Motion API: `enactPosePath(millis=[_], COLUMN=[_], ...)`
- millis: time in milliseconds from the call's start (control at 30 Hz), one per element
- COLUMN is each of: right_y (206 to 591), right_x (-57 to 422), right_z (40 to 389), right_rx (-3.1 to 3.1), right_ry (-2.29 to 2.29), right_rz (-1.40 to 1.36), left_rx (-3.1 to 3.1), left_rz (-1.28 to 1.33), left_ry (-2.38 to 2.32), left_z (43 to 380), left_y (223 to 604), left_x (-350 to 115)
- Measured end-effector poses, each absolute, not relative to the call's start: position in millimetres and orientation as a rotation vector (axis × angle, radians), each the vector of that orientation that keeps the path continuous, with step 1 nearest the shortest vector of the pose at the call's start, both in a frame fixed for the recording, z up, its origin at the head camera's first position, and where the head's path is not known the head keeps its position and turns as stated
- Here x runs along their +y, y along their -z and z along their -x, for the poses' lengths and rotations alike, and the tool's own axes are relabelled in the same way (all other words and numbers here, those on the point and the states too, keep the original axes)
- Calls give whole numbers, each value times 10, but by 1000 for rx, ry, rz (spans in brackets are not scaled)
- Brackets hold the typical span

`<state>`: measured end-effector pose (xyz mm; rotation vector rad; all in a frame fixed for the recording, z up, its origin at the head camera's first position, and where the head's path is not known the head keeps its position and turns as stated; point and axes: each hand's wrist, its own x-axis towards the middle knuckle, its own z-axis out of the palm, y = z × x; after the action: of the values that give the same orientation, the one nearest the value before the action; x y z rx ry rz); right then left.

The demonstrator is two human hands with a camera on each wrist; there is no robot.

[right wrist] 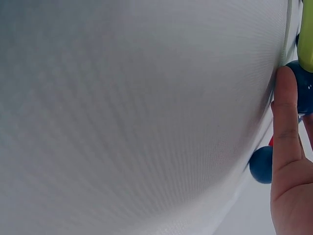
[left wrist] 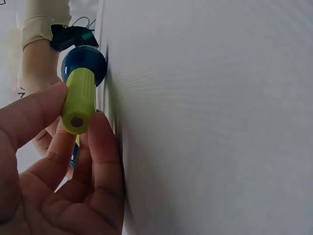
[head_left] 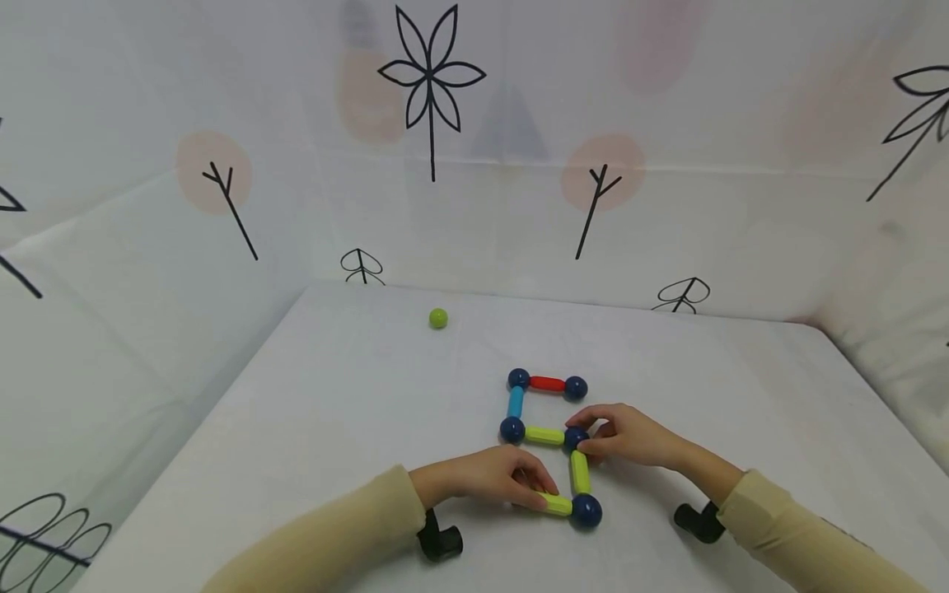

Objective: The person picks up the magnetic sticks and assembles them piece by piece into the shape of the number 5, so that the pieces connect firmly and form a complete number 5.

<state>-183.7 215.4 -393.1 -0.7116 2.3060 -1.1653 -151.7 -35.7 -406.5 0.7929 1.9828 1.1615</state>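
Rods and balls joined flat on the white tabletop (head_left: 311,428), near the middle and slightly right, forming a stepped chain. Far edge: a red rod (head_left: 547,383) between two dark blue balls. From the far left ball (head_left: 518,379), a light blue rod (head_left: 515,402) running nearward to another blue ball (head_left: 511,429). From there, a yellow-green rod (head_left: 544,436) running right to a middle blue ball (head_left: 574,439), then a second yellow-green rod (head_left: 580,472) nearward to the nearest blue ball (head_left: 586,511). Glossy plastic throughout, rods short and rounded, balls near-navy. Left hand (head_left: 489,478) pinching a third yellow-green rod (left wrist: 78,100) between thumb and fingers, its far end touching the nearest blue ball, its free end showing a small round metal disc in the left wrist view. Right hand (head_left: 630,435) with fingertips curled onto the middle blue ball, one finger (right wrist: 286,117) pressed along its side. Far off to the left, well apart from the chain, a lone yellow-green ball (head_left: 438,318). Behind, a white cloth backdrop (head_left: 667,123) printed with black line trees and flowers. Cream sleeves on both arms.
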Motion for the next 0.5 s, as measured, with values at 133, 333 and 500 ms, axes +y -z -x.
enactPosePath(millis=[133,333,500], right_y=[3941,3920,3869], right_x=[2163,2210,2251], right_z=[1838,1818,1780], right_rx=[2301,2355,2399], right_ry=[1174,1158,1125], right_rz=[715,697,717], left_rx=[1987,1992,1994], left_rz=[-787,-776,-772], left_ry=[-1157,-1151,-1144], left_z=[1517,1514,1518], left_y=[4063,4053,4056], left_x=[-355,-349,-357])
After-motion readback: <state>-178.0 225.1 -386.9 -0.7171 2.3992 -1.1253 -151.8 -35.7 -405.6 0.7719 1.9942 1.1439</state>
